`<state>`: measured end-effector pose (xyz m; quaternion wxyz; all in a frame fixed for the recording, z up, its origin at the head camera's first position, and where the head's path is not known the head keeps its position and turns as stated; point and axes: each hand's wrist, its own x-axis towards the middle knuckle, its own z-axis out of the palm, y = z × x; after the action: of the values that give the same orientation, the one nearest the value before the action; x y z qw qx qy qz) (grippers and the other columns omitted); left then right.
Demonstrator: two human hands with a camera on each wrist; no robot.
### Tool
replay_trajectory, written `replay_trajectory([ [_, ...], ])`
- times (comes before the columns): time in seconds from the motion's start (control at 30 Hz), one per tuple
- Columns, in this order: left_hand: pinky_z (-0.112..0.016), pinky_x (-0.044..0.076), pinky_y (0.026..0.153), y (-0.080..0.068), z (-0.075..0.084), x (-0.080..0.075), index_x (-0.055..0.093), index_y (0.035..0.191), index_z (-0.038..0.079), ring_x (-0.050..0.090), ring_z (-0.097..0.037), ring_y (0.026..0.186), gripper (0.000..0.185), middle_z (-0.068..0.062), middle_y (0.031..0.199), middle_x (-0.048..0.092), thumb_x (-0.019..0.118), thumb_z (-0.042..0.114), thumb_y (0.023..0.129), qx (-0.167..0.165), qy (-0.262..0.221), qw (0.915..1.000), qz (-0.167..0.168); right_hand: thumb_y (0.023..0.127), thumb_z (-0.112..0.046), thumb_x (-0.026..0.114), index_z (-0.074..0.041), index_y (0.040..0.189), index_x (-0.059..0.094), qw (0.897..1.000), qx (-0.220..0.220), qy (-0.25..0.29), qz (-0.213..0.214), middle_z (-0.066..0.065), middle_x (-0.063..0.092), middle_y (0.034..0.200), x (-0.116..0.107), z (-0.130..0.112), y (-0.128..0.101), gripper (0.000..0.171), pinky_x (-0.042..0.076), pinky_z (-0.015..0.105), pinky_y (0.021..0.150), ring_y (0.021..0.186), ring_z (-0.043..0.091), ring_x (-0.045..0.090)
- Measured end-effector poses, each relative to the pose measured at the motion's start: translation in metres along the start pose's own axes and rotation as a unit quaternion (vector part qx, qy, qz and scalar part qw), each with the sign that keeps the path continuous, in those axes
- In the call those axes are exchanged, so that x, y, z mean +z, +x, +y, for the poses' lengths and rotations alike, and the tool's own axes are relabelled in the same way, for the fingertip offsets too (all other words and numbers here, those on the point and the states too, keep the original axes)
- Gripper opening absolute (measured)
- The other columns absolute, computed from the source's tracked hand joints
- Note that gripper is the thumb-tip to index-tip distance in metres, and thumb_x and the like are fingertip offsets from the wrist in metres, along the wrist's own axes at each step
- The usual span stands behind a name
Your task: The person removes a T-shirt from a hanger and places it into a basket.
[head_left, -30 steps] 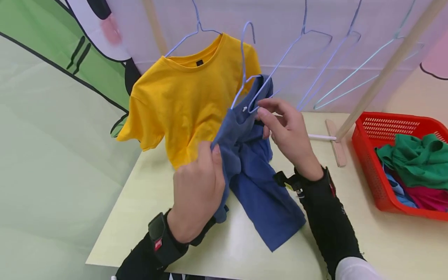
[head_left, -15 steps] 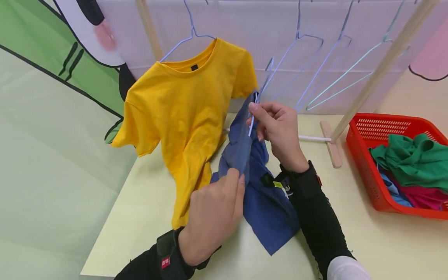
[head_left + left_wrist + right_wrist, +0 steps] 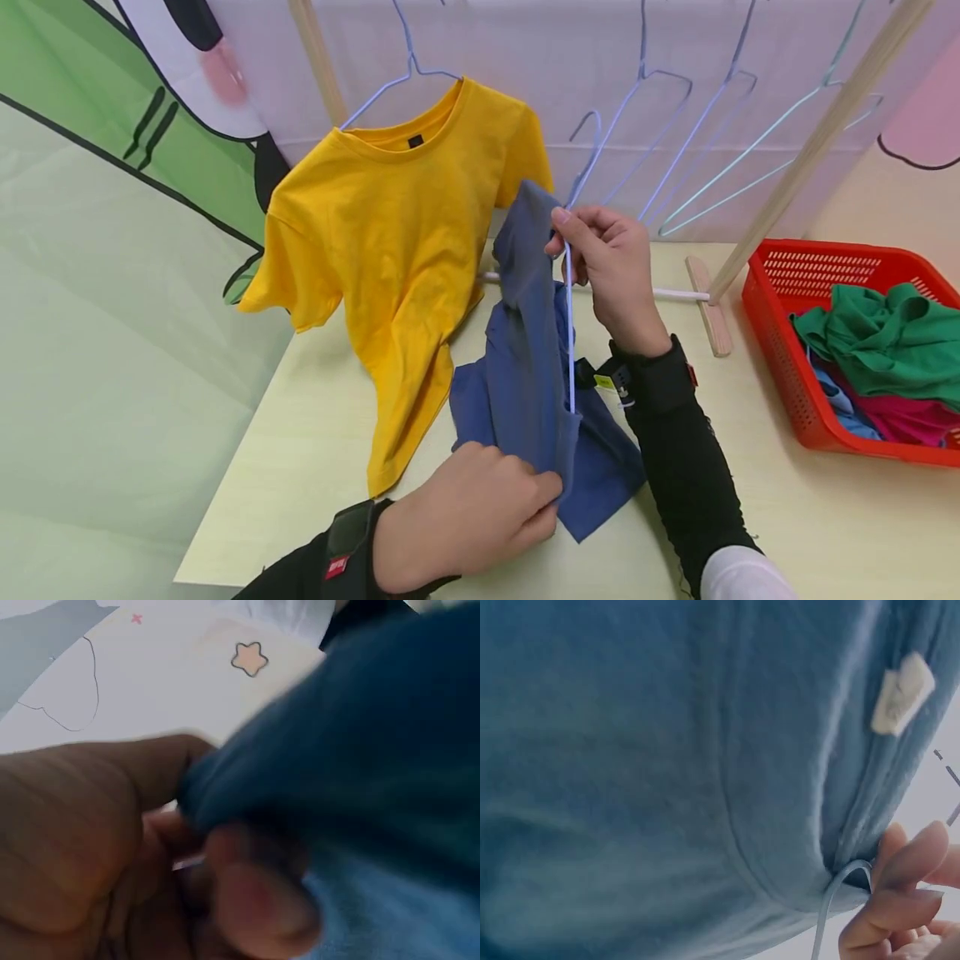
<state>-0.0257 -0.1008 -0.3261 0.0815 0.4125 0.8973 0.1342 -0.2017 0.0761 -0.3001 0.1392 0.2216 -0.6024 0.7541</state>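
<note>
Matt cloth makes up the blue garment and yellow T-shirt, smooth wire the hanger, matt wood the pole and shiny plastic the basket.

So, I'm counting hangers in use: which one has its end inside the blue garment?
The lowest hanger, gripped by the right hand; the leftmost hanger carries the yellow shirt, and the three rightmost hangers hang bare.

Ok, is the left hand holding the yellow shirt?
No, the left hand grips the blue garment; the yellow shirt hangs beside it.

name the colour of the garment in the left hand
The garment is dark blue, clearest in the head view.
</note>
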Motion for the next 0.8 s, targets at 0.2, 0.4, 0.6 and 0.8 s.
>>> replay_trajectory([
  [0.2,-0.02,0.024,0.046,0.004,-0.01,0.001,0.062,0.078,0.022,0.035,-0.004,0.046,0.026,0.012,0.057,0.032,0.067,0.023,0.103,0.018,0.011,0.9969,-0.075,0.104,-0.003,0.066,-0.001,0.089,0.072,1.0,-0.004,0.02,0.004,0.004,0.07,0.071,-0.004,-0.002,0.001,0.017,0.039,0.023,0.046,0.045,0.018,0.049],
  [0.4,-0.02,0.03,0.05,0.012,-0.019,0.001,0.068,0.087,0.024,0.042,-0.004,0.052,0.016,0.013,0.06,0.039,0.068,0.025,0.103,0.052,-0.005,0.9881,-0.145,0.107,-0.008,0.062,-0.005,0.083,0.068,0.996,0.057,0.061,0.016,0.004,0.062,0.066,-0.009,-0.007,0.002,0.025,0.044,0.02,0.046,0.044,0.013,0.05],
  [0.6,-0.024,0.034,0.052,0.022,-0.05,-0.022,0.059,0.077,0.022,0.044,-0.007,0.054,0.026,0.012,0.061,0.037,0.065,0.023,0.102,0.007,-0.008,0.9985,-0.054,0.104,-0.008,0.065,-0.003,0.077,0.067,0.997,0.072,0.042,-0.003,0.006,0.06,0.062,-0.016,-0.022,-0.006,0.028,0.042,0.022,0.043,0.042,0.015,0.047],
  [0.8,-0.03,0.04,0.056,0.034,-0.098,-0.05,0.056,0.08,0.017,0.05,-0.015,0.058,0.026,0.006,0.063,0.04,0.061,0.022,0.105,-0.08,0.029,0.993,0.081,0.104,-0.011,0.067,0.005,0.076,0.063,0.997,0.069,-0.011,-0.041,0.013,0.06,0.063,-0.023,-0.049,-0.02,0.033,0.041,0.029,0.041,0.041,0.025,0.045],
])
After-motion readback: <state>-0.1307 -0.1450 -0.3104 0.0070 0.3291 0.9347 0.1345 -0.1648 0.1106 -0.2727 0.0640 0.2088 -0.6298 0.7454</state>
